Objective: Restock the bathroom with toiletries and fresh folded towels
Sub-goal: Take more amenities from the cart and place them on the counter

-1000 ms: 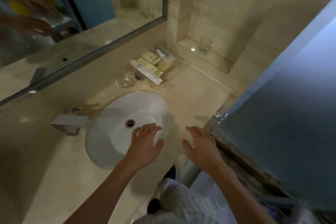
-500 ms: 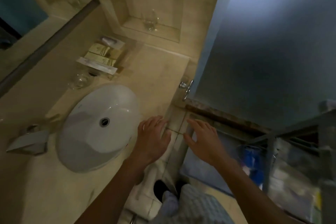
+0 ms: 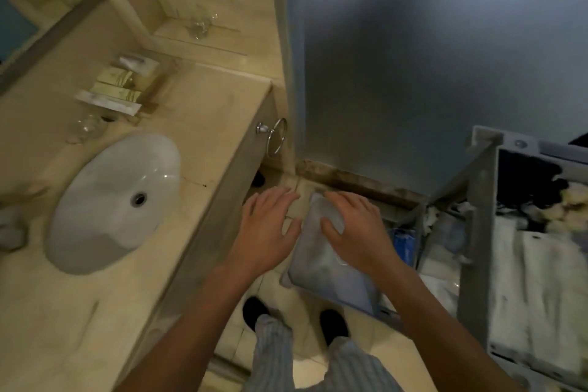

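Note:
Several packaged toiletries [image 3: 117,89] lie in a row at the back of the beige counter [image 3: 197,124], left of the frosted glass door. White folded towels [image 3: 541,289] are stacked in a grey cart [image 3: 477,232] at the right. My left hand [image 3: 270,226] hovers with fingers spread and relaxed, just off the counter's front edge, holding nothing. My right hand [image 3: 356,229] is beside it, fingers spread above a pale grey lidded bin [image 3: 321,264] on the floor; I cannot tell whether it touches it.
A white oval sink [image 3: 108,207] sits in the counter, with a glass [image 3: 86,127] behind it and another glass [image 3: 200,25] in the wall niche. A chrome towel ring [image 3: 275,137] hangs on the counter's side. A mirror [image 3: 19,25] is at the upper left.
My view has swung right, away from the sink toward the cart. Both hands moved off the counter and now hang over the floor and the bin.

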Demonstrator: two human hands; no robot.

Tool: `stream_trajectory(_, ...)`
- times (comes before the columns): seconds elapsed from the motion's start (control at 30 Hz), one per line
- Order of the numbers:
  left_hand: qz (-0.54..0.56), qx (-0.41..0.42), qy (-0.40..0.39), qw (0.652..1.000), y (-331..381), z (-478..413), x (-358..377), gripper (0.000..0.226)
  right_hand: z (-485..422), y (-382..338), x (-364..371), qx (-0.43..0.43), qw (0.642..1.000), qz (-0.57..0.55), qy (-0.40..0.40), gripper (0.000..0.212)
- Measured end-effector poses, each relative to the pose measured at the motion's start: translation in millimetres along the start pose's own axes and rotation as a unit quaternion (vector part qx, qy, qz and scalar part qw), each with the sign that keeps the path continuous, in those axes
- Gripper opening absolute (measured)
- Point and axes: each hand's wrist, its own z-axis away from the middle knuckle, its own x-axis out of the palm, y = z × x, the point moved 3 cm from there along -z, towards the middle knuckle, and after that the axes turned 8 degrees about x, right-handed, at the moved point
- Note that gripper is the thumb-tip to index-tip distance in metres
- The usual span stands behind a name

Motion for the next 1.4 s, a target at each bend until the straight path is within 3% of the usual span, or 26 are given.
stream_trajectory(0.3,0.035,-0.004,0.026,0.999,91.1,25.7,9.6,0.054,70.0,66.6,-55.4,-0.018,0.999,-0.014,0.043,0.048)
stream_trajectory(0.47,-0.004,0.053,0.028,0.998,133.4,48.0,18.0,0.045,116.5,90.6,-65.0,0.001,0.996,-0.03,0.089,0.046)
stream_trajectory(0.57,-0.02,0.087,0.011,0.996,153.4,67.2,36.2,0.051,147.5,102.8,-64.9,0.019,0.993,-0.038,0.111,0.045)
stream_trajectory(0.73,0.007,0.126,0.019,0.992,178.3,99.6,50.9,0.06,201.1,121.6,-65.4,0.044,0.989,-0.035,0.133,0.043)
stream_trajectory(0.93,0.039,0.154,0.015,0.987,226.9,114.4,59.1,0.053,255.8,150.2,-81.2,0.076,0.983,-0.023,0.168,0.039)
stream_trajectory(1.4,0.038,0.189,0.022,0.981,361.1,86.7,127.0,0.038,277.4,283.7,-148.3,0.08,0.978,-0.047,0.187,0.035)
